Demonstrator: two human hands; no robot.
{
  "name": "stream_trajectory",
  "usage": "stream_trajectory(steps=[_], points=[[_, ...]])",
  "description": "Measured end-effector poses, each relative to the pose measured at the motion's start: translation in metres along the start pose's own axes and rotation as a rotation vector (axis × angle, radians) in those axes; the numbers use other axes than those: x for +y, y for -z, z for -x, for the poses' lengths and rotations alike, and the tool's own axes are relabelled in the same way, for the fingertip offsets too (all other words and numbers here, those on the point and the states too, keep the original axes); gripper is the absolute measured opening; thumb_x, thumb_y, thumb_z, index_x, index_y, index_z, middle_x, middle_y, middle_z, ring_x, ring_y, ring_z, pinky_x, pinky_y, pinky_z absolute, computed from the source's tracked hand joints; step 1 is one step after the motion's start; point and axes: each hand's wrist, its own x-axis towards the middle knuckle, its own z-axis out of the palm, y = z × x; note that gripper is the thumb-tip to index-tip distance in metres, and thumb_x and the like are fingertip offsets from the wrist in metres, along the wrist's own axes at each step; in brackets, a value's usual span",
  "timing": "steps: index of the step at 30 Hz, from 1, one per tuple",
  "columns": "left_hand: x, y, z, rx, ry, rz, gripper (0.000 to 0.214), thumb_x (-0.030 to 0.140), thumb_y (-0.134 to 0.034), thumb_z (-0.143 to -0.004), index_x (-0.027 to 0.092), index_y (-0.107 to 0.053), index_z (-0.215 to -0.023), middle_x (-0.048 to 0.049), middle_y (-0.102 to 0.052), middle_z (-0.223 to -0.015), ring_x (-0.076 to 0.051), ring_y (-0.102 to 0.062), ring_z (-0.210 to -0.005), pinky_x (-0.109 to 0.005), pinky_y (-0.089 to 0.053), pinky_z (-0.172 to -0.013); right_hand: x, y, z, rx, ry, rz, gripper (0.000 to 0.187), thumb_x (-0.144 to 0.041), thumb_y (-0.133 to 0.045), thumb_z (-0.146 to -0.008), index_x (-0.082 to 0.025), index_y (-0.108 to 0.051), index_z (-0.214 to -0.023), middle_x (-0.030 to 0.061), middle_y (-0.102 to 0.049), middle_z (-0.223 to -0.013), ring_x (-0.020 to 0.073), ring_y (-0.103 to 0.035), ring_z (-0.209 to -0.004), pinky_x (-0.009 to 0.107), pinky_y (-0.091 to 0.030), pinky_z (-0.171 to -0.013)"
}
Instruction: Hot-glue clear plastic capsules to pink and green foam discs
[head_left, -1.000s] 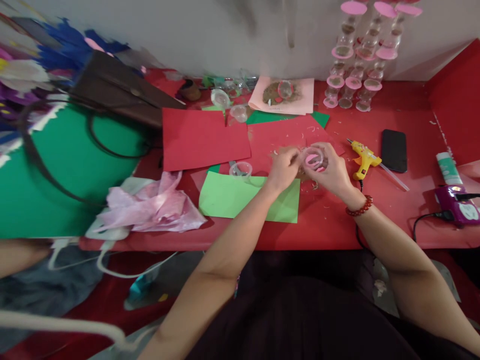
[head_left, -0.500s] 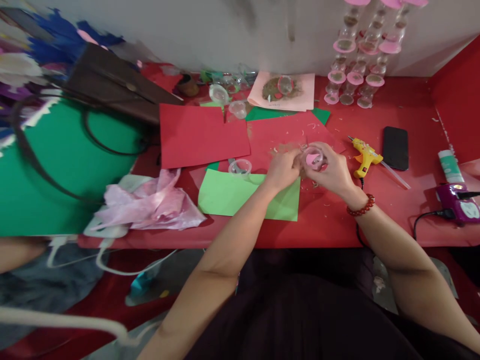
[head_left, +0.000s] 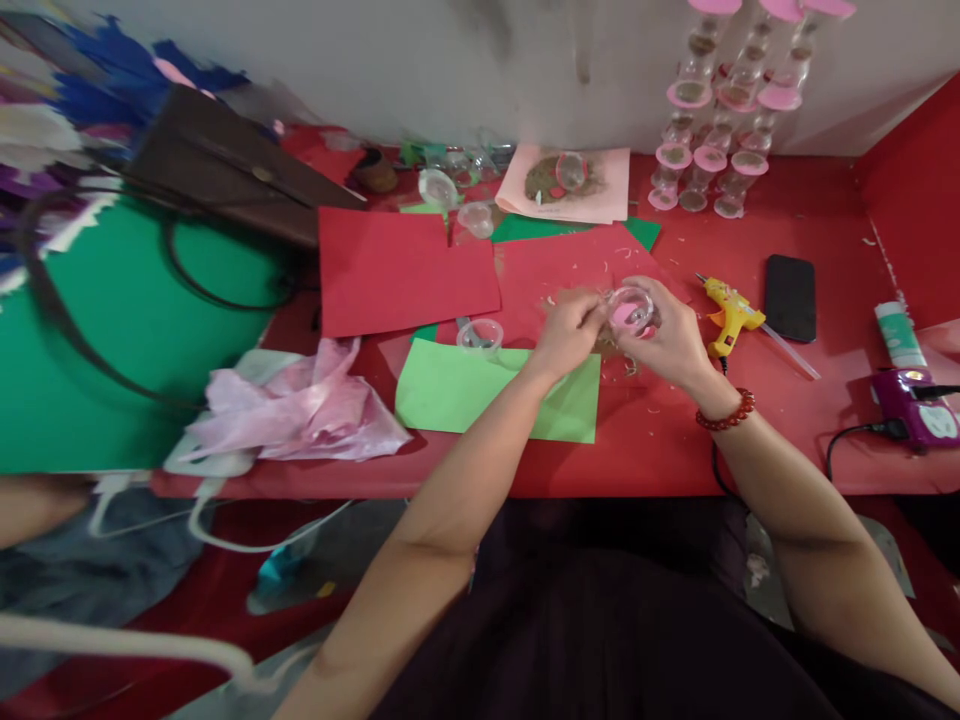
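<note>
My right hand [head_left: 671, 335] is wrapped round a small clear plastic cup [head_left: 630, 308] with a pink disc in it, held just above the red table [head_left: 645, 450]. My left hand [head_left: 566, 335] is pinched at the cup's left rim; what its fingertips hold is too small to make out. A light green paper sheet [head_left: 465, 390] lies under my left wrist. Brown shavings lie scattered on the red paper beneath the cup.
A yellow glue gun [head_left: 724, 312], black phone [head_left: 790, 297], glue tube [head_left: 896, 335] and purple device [head_left: 915, 405] lie to the right. Stacked cups with pink discs [head_left: 705, 150] stand at the back. Red paper [head_left: 405, 270], an empty cup [head_left: 481, 335], a pink bag [head_left: 300, 410] lie left.
The right hand has tilted and raised the cup slightly to the right. The left hand stays pinched at its rim.
</note>
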Motion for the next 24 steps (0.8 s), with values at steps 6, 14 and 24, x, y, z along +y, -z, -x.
stream_trajectory(steps=[6,14,24], points=[[-0.002,-0.003,0.0,0.088,0.18,0.637,0.015,0.014,-0.069,-0.091,0.024,-0.071,-0.102,0.0009,-0.071,-0.092,-0.009,-0.062,-0.07,-0.021,-0.049,-0.067,0.009,-0.002,-0.002,0.039,-0.083,-0.301,0.046,-0.033,-0.073,-0.085,-0.026,-0.059,-0.128,0.0076,-0.076,-0.124,0.0205,-0.075,-0.1,0.038,-0.062,-0.088],[-0.008,-0.003,0.001,-0.171,0.313,0.898,0.032,0.035,-0.076,-0.094,0.023,-0.077,-0.124,-0.0076,-0.081,-0.11,-0.023,-0.078,-0.102,-0.034,-0.062,-0.088,0.007,-0.004,0.0,0.044,0.1,-0.059,0.053,-0.04,-0.081,-0.087,-0.031,-0.063,-0.135,0.01,-0.069,-0.138,0.0322,-0.061,-0.135,0.057,-0.044,-0.12],[-0.013,-0.011,0.005,-0.077,0.396,0.896,0.033,0.009,-0.085,-0.078,0.026,-0.084,-0.106,-0.0012,-0.083,-0.102,-0.018,-0.079,-0.094,-0.036,-0.063,-0.097,0.002,-0.01,0.001,0.021,-0.116,-0.299,0.052,-0.06,-0.081,-0.085,-0.025,-0.075,-0.124,0.0054,-0.078,-0.105,0.0211,-0.07,-0.092,0.04,-0.06,-0.087]])
